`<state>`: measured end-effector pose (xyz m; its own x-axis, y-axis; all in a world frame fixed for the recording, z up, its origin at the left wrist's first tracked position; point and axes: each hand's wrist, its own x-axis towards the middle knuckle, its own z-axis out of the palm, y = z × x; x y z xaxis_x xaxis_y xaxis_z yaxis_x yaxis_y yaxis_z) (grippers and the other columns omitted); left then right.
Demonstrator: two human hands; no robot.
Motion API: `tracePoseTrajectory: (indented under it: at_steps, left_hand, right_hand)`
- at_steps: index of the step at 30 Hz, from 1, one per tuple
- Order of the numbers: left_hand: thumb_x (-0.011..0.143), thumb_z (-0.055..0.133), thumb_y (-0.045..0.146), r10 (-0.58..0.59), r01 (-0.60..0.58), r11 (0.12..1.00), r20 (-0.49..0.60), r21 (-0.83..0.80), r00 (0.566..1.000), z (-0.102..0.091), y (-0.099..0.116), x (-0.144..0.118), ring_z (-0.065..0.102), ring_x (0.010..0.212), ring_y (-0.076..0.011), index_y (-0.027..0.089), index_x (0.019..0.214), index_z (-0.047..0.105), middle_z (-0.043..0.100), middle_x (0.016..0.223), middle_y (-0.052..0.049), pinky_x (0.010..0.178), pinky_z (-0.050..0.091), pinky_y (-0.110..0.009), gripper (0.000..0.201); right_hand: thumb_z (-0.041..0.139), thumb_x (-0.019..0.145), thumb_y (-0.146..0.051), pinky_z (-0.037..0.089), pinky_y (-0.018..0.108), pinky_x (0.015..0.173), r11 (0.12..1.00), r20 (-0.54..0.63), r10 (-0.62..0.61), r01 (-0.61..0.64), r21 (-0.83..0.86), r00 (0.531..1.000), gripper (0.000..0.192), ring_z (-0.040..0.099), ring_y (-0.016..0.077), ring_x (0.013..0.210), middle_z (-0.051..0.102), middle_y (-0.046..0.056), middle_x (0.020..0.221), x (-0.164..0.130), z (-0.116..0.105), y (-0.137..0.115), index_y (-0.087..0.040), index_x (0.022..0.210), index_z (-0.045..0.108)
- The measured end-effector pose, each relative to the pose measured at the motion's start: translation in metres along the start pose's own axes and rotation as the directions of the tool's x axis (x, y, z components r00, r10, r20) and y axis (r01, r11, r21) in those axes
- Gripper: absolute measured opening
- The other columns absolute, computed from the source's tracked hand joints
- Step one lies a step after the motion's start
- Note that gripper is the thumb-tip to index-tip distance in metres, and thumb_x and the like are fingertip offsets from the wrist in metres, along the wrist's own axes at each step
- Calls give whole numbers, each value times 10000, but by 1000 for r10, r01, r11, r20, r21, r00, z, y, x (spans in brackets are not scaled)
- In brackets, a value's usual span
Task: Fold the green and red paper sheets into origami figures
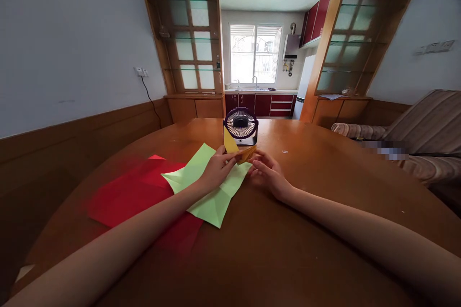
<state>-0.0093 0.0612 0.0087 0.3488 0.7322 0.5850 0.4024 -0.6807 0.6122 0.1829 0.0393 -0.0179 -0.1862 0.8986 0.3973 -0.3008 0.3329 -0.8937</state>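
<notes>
both hands meet at frame centre over the round wooden table (324, 187) — left hand (216, 170) and right hand (268, 172) pinch a folded yellow paper (237, 149) between fingertips. green sheet (211, 187) lies under the left hand, red sheets (137, 189) at left — small fan (240, 126) just behind.

No writing can be read anywhere — no label, brand, number or sign.
</notes>
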Motion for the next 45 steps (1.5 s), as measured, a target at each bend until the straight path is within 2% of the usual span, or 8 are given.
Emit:
tracePoseTrajectory:
  at_steps: [5,9,13,23,28,32,35,45]
  left_hand:
    - [953,479,360,41,-54,964,54,259,998,-2,6,-1,523,911,-247,256,1048,744,522,925,-77,850,445,-397,300]
    - [921,547,286,217,-201,814,35,545,976,-2,9,-1,414,1233,-335,300,1061,727,542,1235,-97,1060,236,-596,228]
    - [916,548,221,348,-334,729,96,598,933,-3,12,0,218,1426,-329,278,1034,704,405,1488,-41,1127,8,-636,204]
    - [906,507,194,344,-400,763,204,508,916,-6,24,0,230,1445,-304,261,1081,684,375,1522,-1,1156,-12,-599,259]
    - [889,509,317,194,-238,929,173,283,966,-6,21,3,538,1201,-287,243,765,717,708,1070,-50,1115,237,-484,253]
    - [891,482,431,-56,30,983,135,182,989,-6,14,4,569,639,-204,218,497,578,551,546,-18,756,406,-342,458]
    - [869,498,460,-112,95,985,115,143,987,-7,16,4,408,504,-147,200,484,542,477,510,-1,563,274,-280,466]
    - [846,500,479,-139,135,988,47,79,989,-9,28,7,331,511,-129,180,454,480,371,479,16,536,187,-275,493]
  right_hand:
    - [683,818,-370,462,287,681,883,-94,-319,259,-392,943,279,552,147,766,577,10,932,-3,-2,-2,-270,1047,560]
    - [621,873,-337,466,308,716,763,-33,-430,344,-547,902,152,571,165,823,588,33,970,-2,-6,-4,-251,996,598]
    - [603,882,-332,465,316,716,769,-57,-418,320,-553,907,111,583,167,795,621,26,888,2,-10,-4,-234,935,603]
    - [664,826,-331,479,323,689,802,-56,-384,303,-515,922,188,581,155,711,631,18,828,2,-9,-8,-235,965,580]
    - [699,795,-399,457,263,513,868,-111,-306,229,-440,945,324,573,128,612,645,18,833,3,-8,-9,-230,1034,558]
    - [686,811,-414,427,246,440,879,-109,-271,199,-433,956,377,554,112,527,694,28,849,2,-8,-10,-240,1107,529]
    - [685,819,-405,429,258,467,844,-124,-319,222,-488,940,304,578,132,573,697,35,847,2,-7,-12,-241,1051,577]
    - [650,846,-304,470,341,706,715,-109,-496,334,-614,862,179,602,181,745,659,19,828,-2,0,-22,-259,1001,573]
